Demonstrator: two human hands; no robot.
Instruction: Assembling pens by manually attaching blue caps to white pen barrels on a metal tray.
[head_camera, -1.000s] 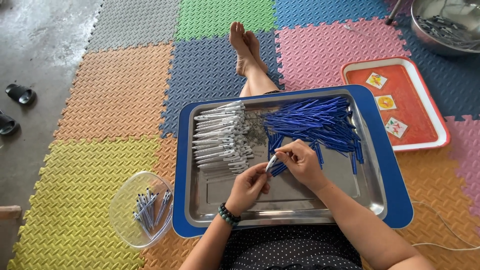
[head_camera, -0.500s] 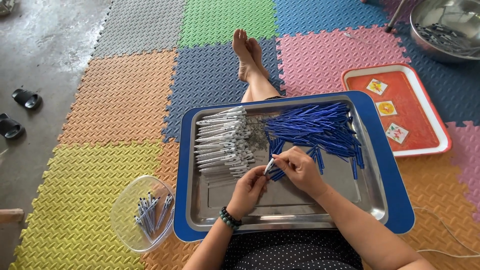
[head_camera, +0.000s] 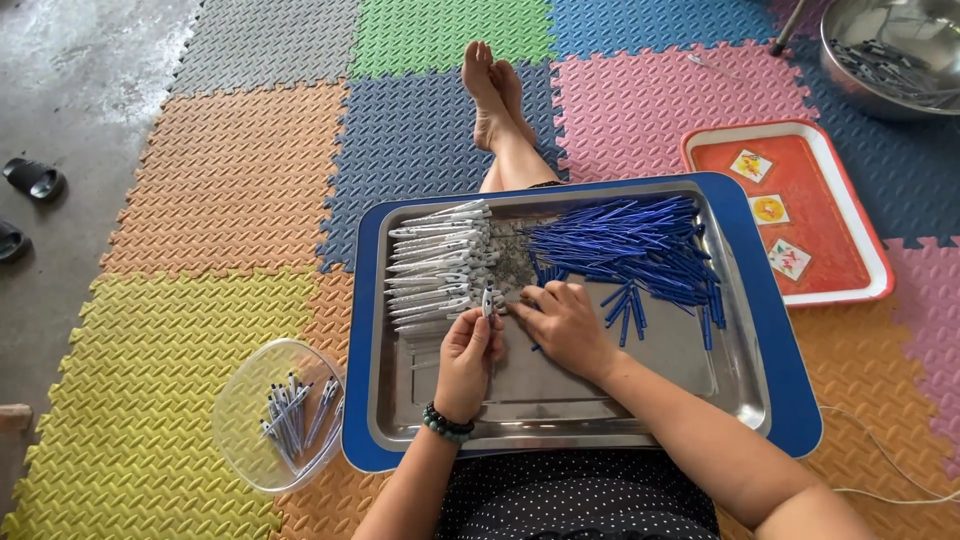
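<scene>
Left hand (head_camera: 468, 352) pinched shut on a slim white plastic pen barrel (head_camera: 487, 301), held near-upright, tip poking out just above the fingertips, long axis pointing away from the body. Right hand (head_camera: 562, 322) just to the right of it, palm down, fingers curled over a small grey heap of tiny springs (head_camera: 512, 268); whether anything is pinched under those fingers cannot be told. Row of matching white pen barrels (head_camera: 437, 262) directly ahead of the left hand, long axes crosswise, touching one another. Fan of thin blue plastic refill tubes (head_camera: 630, 250) ahead and to the right of the right hand, long axes mostly crosswise, a few strays lying nearly under its knuckles; right hand clearly the nearer one to these. All resting in a shallow rectangular steel tray (head_camera: 560, 405) seated in a blue tray (head_camera: 785, 390) across the lap. Left of the left wrist, on the coloured foam floor mat (head_camera: 230, 190): round clear plastic bowl (head_camera: 250, 400) holding a few finished pens. Far right: red tray with white rim (head_camera: 850, 290); beyond it, metal basin (head_camera: 860, 60).
</scene>
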